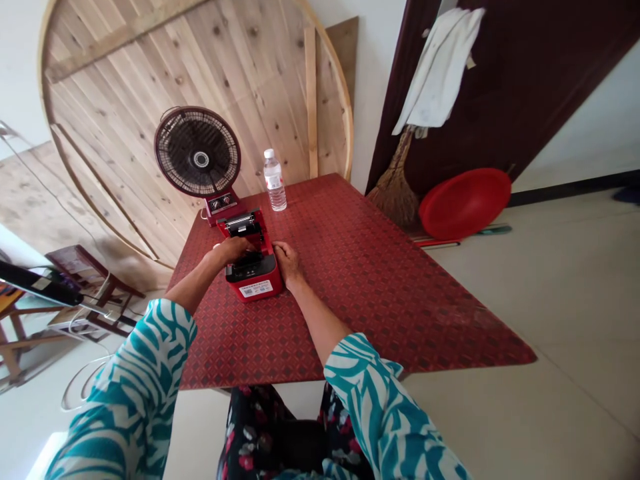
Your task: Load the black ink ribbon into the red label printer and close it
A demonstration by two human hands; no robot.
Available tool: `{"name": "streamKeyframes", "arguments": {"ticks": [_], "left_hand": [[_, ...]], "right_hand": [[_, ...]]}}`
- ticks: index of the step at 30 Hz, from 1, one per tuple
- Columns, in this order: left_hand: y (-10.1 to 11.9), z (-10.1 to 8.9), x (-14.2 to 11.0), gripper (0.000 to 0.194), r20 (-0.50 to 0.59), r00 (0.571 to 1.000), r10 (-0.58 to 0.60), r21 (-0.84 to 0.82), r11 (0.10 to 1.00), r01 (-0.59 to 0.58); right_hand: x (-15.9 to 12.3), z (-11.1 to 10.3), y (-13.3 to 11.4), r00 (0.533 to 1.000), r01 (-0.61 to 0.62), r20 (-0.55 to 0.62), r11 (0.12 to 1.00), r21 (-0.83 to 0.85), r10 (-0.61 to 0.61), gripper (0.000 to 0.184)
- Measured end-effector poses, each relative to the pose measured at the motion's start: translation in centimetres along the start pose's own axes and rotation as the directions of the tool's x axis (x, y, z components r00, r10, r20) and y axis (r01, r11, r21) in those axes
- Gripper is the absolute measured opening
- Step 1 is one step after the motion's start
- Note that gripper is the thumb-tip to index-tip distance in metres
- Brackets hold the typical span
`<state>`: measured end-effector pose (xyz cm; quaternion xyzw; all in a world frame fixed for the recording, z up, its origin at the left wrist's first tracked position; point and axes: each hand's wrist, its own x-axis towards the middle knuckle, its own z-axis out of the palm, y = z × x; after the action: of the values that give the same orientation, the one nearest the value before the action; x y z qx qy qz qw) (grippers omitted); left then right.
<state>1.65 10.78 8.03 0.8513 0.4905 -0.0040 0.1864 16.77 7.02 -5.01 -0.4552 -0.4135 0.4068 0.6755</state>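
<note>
At the near edge, dark floral trousers [250,433] are seen below a table [380,293] covered in a red checked pattern. Beyond the hands, a fan [200,153] is set on the table behind the work, and a clear capped bottle [275,187] is placed to its right. To the right, a red basin [465,203] is tilted on the floor near a straw broom [395,190], with a white cloth [440,73] hung above. The background is filled by a large round wooden panel [240,67].

Both forearms are extended forward from teal-and-white sleeves [367,373]. The left hand [231,251] is bent over the open machine, its fingers partly hidden inside; whether anything is gripped cannot be told. The right hand [289,262] is laid along the machine's right side, fingers partly curled; how firmly it is held cannot be judged.

The red machine [270,283] is positioned toward the table's far left part. Its front is marked by a white printed label [256,289] and topped in black; at the back its lid [243,224] is raised, with a dark roller shown.
</note>
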Motion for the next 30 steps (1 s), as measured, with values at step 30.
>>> {"name": "streamKeyframes", "arguments": {"ticks": [30], "left_hand": [[1.0, 8.6, -10.0, 0.044, -0.710, 0.698, 0.092, -0.254, 0.891, -0.377]], "right_hand": [[1.8, -0.4, -0.6, 0.994, -0.105, 0.032, 0.985, 0.139, 0.102, 0.048]]}}
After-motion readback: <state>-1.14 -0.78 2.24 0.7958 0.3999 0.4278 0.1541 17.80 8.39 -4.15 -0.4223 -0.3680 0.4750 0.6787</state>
